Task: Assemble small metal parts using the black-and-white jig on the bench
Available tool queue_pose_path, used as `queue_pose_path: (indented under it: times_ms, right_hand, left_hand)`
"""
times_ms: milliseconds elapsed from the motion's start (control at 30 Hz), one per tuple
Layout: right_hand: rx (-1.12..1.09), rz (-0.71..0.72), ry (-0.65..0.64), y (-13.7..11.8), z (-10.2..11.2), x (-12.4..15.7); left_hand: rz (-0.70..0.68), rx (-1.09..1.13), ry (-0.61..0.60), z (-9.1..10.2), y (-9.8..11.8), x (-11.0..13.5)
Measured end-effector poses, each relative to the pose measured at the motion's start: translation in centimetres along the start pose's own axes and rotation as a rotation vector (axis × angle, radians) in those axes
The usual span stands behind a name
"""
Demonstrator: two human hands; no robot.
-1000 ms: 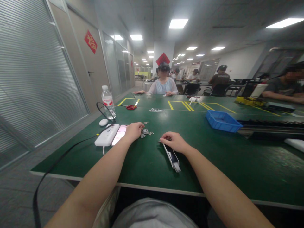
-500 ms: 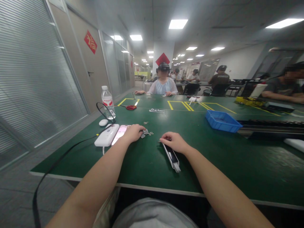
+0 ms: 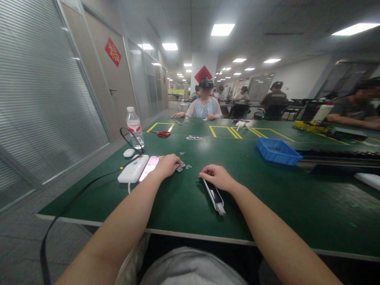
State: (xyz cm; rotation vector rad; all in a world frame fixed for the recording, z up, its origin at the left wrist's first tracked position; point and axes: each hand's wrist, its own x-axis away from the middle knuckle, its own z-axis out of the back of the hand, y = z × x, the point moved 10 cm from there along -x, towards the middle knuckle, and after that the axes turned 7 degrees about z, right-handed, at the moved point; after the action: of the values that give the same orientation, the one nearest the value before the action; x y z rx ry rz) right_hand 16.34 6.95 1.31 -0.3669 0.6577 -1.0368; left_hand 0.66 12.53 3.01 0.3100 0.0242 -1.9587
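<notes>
My left hand (image 3: 168,166) rests on the table with its fingers curled down onto a little heap of small grey metal parts (image 3: 180,168). Right beside that heap lie several small shiny rings or nuts (image 3: 188,166), and a few more small metal pieces (image 3: 182,153) sit a bit farther off. My right hand (image 3: 218,177) is closed over the far end of a long narrow white strip with a dark inside (image 3: 214,194). A thin tip pokes out at its fingertips, too small to name. The strip's near end looks wrapped in clear plastic.
Left of my left hand lie a lit phone (image 3: 150,168), a white power bank (image 3: 133,169) and a white case (image 3: 128,153). A water bottle (image 3: 135,128) and red-handled pliers (image 3: 163,134) stand beyond. To the right is a blue bin (image 3: 278,151). A person (image 3: 204,107) sits opposite.
My left hand has shifted very slightly, its fingers still on the metal parts. My right hand and the strip stay put. Across the table, the person's hand has moved a little.
</notes>
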Motion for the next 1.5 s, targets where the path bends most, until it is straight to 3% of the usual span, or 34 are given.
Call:
queue_pose_path:
  times_ms: [267, 433, 600, 800, 933, 1067, 1267, 1367, 1500]
  right_hand:
    - [-0.008, -0.008, 0.007, 0.2, 0.0, 0.0]
    - [-0.014, -0.006, 0.005, 0.0, 0.0, 0.1]
    - [-0.023, -0.013, 0.002, 0.0, -0.1, 0.0]
    - [-0.020, 0.003, 0.010, 0.1, 0.0, 0.0]
    - [-0.017, 0.006, 0.005, 0.1, 0.0, 0.1]
    - [-0.013, 0.002, -0.003, 0.0, 0.0, 0.1]
    - [-0.014, -0.004, -0.009, 0.1, -0.1, 0.1]
    - [-0.011, -0.002, -0.007, 0.1, 0.0, 0.1]
    - [-0.005, -0.002, -0.010, 0.0, -0.1, 0.1]
  left_hand:
    - [0.012, 0.048, 0.054, 0.2, -0.4, -0.5]
    - [0.040, 0.201, 0.123, 0.8, -0.9, -0.5]
    - [0.172, 0.484, 0.169, 1.1, -2.4, -0.7]
    - [0.430, 0.991, 0.105, -0.8, -4.6, -0.8]
    - [0.535, 1.091, 0.079, -1.6, -5.3, -0.6]
    - [0.524, 1.021, 0.189, -0.5, -6.3, -0.5]
    - [0.350, 0.574, 0.351, 2.9, -5.7, -0.3]
    - [0.238, 0.372, 0.336, 3.5, -4.3, -0.3]
    - [0.131, 0.169, 0.254, 2.9, -2.9, -0.6]
